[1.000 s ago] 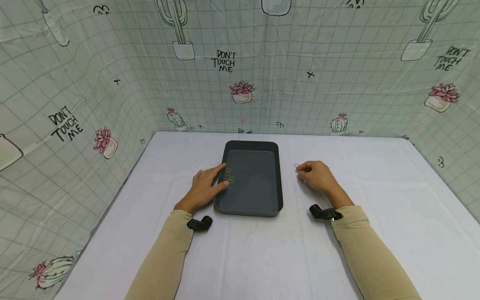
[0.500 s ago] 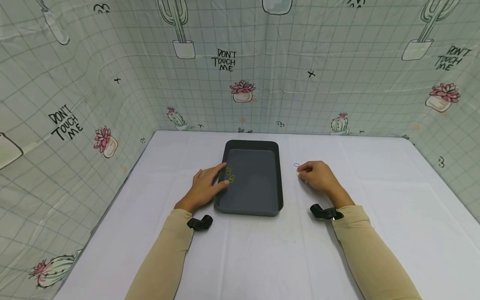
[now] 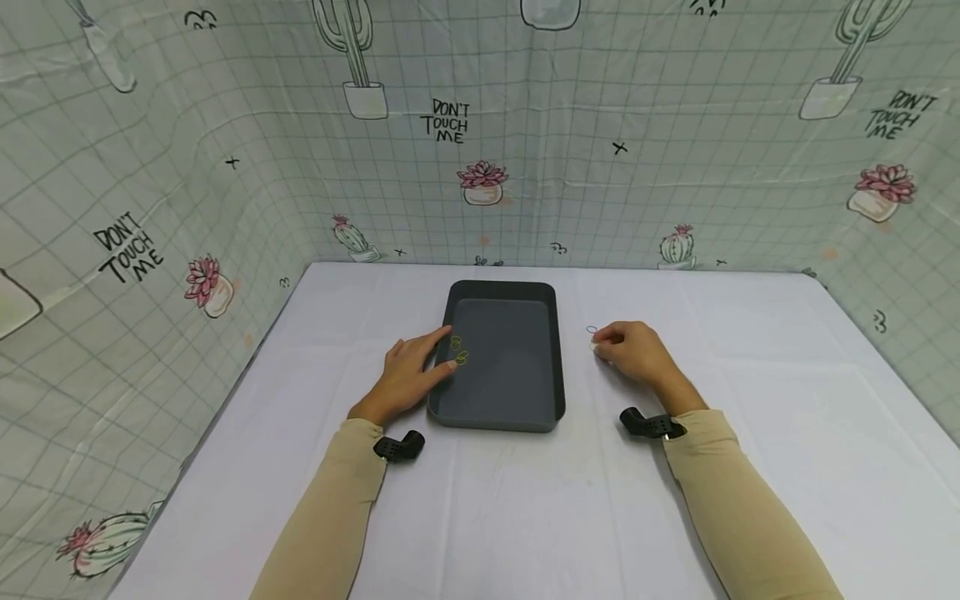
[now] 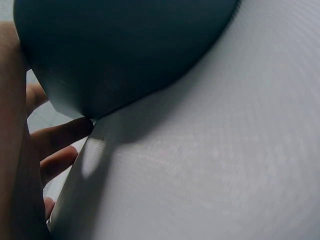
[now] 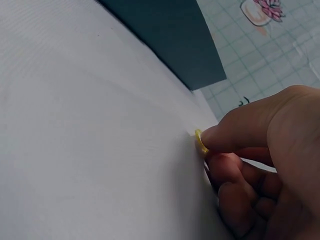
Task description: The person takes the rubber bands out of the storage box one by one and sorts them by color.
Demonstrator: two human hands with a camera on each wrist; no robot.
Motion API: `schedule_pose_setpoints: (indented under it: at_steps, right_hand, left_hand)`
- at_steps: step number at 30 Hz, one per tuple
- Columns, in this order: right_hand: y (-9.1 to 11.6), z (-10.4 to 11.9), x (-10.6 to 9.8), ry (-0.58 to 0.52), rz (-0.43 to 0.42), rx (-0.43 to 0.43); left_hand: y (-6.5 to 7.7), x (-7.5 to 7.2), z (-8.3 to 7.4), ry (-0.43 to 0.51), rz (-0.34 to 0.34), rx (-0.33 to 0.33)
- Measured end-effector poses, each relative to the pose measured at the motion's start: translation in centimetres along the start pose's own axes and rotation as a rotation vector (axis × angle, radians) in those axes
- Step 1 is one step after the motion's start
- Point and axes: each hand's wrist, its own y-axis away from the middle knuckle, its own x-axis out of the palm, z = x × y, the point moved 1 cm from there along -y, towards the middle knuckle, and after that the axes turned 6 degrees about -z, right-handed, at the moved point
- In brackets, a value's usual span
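Note:
A dark grey rectangular tray [image 3: 498, 367] lies on the white table. My left hand [image 3: 405, 375] holds its left edge, thumb over the rim and fingers against the outer wall; the left wrist view shows fingertips [image 4: 82, 129] low on that wall. Inside the tray, near the thumb, are several thin yellow-green rings [image 3: 461, 358]. To the right of the tray, my right hand [image 3: 636, 354] is low at the tabletop. Its thumb and index finger pinch a small yellow ring [image 5: 201, 142], partly hidden by the fingertips. Just beyond those fingertips lies a thin dark bluish ring [image 3: 592, 329].
White cloth covers the table [image 3: 510, 517]. A patterned grid curtain [image 3: 570, 167] with cactus drawings stands behind and along both sides. Black wrist cameras sit on both wrists, the left wrist camera [image 3: 400, 446] near the tray's front corner.
Both hands keep nearly the same place and hold. The right fingertips shift only very slightly at the tabletop, and the tray stays put.

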Motion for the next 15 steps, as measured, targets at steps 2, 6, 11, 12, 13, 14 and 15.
schedule_pose_setpoints:
  at_steps: [2,6,11,12,13,14,15]
  right_hand:
    - [0.0,-0.2,-0.1,-0.025,0.006,0.004]
    - [-0.1,-0.8,-0.3,-0.082,0.025,0.024]
    - [-0.1,-1.4,-0.9,-0.181,0.052,0.093]
    - [-0.2,-1.5,-1.1,-0.218,0.054,0.112]
    - [-0.2,-1.6,-1.2,-0.258,0.054,0.13]
    - [-0.1,-1.7,-1.3,-0.299,0.053,0.154]
    - [-0.2,-1.8,-1.4,-0.342,0.049,0.173]
  left_hand:
    - [0.0,0.0,0.0,0.003,-0.003,0.003]
    - [0.0,0.0,0.0,0.003,-0.001,0.005]
    - [0.1,0.0,0.0,0.0,0.007,0.001]
    - [0.1,0.0,0.0,0.001,0.006,0.001]
    - [0.1,0.0,0.0,0.002,0.005,0.002]
    - [0.1,0.0,0.0,0.001,0.005,0.003]
    - [0.1,0.0,0.0,-0.003,0.004,0.006]
